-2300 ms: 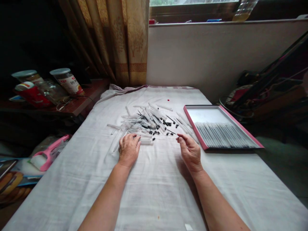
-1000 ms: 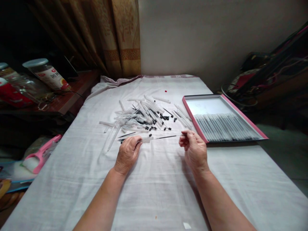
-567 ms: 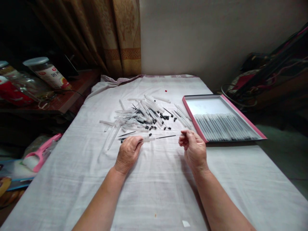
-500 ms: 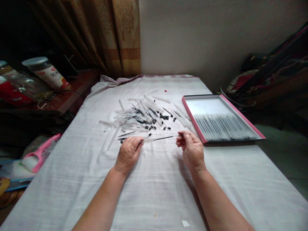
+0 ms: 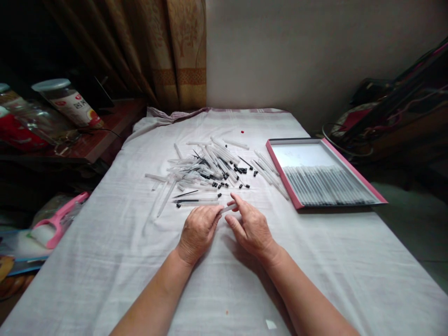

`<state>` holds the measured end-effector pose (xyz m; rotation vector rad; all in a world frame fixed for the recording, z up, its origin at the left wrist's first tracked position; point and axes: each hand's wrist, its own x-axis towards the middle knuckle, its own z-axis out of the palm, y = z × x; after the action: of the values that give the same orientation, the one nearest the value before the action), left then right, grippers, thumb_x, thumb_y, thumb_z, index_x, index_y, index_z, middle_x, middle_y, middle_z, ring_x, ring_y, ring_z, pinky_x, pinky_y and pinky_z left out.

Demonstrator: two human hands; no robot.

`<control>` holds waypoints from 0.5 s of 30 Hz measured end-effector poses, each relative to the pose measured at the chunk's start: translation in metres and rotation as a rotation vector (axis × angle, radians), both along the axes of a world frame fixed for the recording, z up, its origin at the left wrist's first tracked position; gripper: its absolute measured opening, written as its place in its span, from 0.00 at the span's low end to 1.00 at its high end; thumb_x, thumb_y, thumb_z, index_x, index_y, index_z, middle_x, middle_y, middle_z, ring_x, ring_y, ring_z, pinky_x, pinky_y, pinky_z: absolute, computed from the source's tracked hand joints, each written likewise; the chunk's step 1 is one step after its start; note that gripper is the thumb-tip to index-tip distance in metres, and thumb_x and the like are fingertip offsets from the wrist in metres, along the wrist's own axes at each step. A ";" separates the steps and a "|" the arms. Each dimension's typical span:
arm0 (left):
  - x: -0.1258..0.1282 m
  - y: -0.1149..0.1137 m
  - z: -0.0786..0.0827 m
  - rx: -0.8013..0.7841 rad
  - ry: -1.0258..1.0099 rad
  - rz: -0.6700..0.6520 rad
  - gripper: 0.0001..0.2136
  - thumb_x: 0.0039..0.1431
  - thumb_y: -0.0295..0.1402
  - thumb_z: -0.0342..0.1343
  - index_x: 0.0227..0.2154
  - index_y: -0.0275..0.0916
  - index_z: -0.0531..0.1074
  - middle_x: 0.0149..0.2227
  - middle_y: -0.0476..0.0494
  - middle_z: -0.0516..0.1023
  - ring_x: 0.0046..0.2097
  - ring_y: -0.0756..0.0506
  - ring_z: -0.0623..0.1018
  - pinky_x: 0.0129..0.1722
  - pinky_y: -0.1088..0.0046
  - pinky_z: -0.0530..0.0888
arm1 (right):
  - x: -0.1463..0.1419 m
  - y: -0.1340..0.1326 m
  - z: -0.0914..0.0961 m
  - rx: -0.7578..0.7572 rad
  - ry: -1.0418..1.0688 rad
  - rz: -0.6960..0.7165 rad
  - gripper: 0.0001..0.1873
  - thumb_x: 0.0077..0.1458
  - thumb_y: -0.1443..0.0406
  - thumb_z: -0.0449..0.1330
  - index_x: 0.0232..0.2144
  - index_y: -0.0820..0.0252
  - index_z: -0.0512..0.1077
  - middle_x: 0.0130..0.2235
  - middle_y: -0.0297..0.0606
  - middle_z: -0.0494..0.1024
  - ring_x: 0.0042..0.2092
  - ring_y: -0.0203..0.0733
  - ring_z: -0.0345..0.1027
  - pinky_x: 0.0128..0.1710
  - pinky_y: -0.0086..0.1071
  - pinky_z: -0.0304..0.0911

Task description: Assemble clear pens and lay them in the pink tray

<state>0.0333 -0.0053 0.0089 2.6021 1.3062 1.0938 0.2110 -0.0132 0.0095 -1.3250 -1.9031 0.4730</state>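
Note:
My left hand [image 5: 200, 229] is closed around a translucent pen barrel [image 5: 228, 208], whose end sticks out to the right. Beside that end is my right hand [image 5: 251, 225], its thumb and fingers apart; the fingertips are at the barrel, but whether they press on it I cannot make out. Just beyond the hands lies a loose pile of clear pen barrels [image 5: 196, 170] with dark pen refills [image 5: 185, 193] among them. Small black caps [image 5: 241, 170] are scattered at the pile's right side.
A shallow pink-edged box [image 5: 297, 151] at the right holds a row of assembled pens [image 5: 325, 184]. A white cloth [image 5: 224, 280] covers the table. Jars [image 5: 75, 105] stand on a wooden cabinet at the left, above a pink-handled item [image 5: 61, 221]. A tiny red piece [image 5: 242, 132] lies toward the back.
My right hand has moved left to the barrel's end and its fingers have spread. The dark refill that stretched between the hands no longer shows. My left hand has shifted slightly right.

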 end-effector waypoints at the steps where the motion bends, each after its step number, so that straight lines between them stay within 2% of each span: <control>1: -0.002 0.001 0.000 -0.009 -0.015 0.006 0.08 0.66 0.29 0.48 0.45 0.38 0.69 0.39 0.42 0.81 0.39 0.45 0.79 0.40 0.68 0.75 | 0.001 0.001 0.001 -0.013 -0.010 0.014 0.29 0.58 0.62 0.55 0.60 0.64 0.61 0.45 0.47 0.79 0.40 0.46 0.74 0.43 0.41 0.69; 4: -0.009 0.005 0.001 -0.071 -0.089 0.056 0.08 0.66 0.30 0.48 0.45 0.38 0.70 0.38 0.42 0.80 0.39 0.45 0.79 0.41 0.69 0.75 | 0.005 0.013 0.006 -0.096 -0.021 0.020 0.32 0.54 0.68 0.54 0.62 0.60 0.58 0.43 0.41 0.80 0.37 0.41 0.74 0.40 0.35 0.69; 7: -0.018 0.008 0.001 -0.164 -0.219 0.126 0.09 0.66 0.31 0.48 0.45 0.39 0.70 0.38 0.43 0.80 0.39 0.46 0.79 0.42 0.71 0.75 | 0.006 0.036 0.013 -0.157 -0.157 -0.007 0.28 0.53 0.72 0.52 0.56 0.56 0.67 0.44 0.39 0.79 0.39 0.40 0.74 0.41 0.33 0.67; 9: -0.021 0.009 0.000 -0.242 -0.313 0.171 0.10 0.65 0.32 0.48 0.46 0.39 0.70 0.36 0.44 0.80 0.38 0.47 0.80 0.41 0.71 0.75 | 0.002 0.053 0.018 -0.179 -0.318 0.026 0.22 0.55 0.71 0.52 0.50 0.54 0.74 0.46 0.39 0.78 0.42 0.42 0.74 0.42 0.32 0.66; 12: -0.022 0.009 -0.002 -0.354 -0.399 0.203 0.11 0.65 0.33 0.48 0.46 0.39 0.70 0.36 0.46 0.80 0.36 0.48 0.80 0.40 0.72 0.76 | -0.008 0.071 0.024 -0.210 -0.533 0.090 0.18 0.58 0.67 0.52 0.46 0.52 0.76 0.47 0.39 0.77 0.42 0.43 0.74 0.38 0.31 0.65; 15: -0.020 0.009 -0.005 -0.386 -0.421 0.182 0.11 0.64 0.33 0.48 0.46 0.39 0.71 0.35 0.45 0.80 0.35 0.48 0.80 0.40 0.72 0.76 | -0.016 0.077 0.026 -0.206 -0.659 0.124 0.13 0.59 0.64 0.54 0.41 0.53 0.77 0.44 0.40 0.77 0.41 0.43 0.73 0.36 0.30 0.63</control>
<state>0.0130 0.0038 0.0042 1.8869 1.4857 1.1859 0.1947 0.0642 0.0358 -1.6423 -2.5381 0.3185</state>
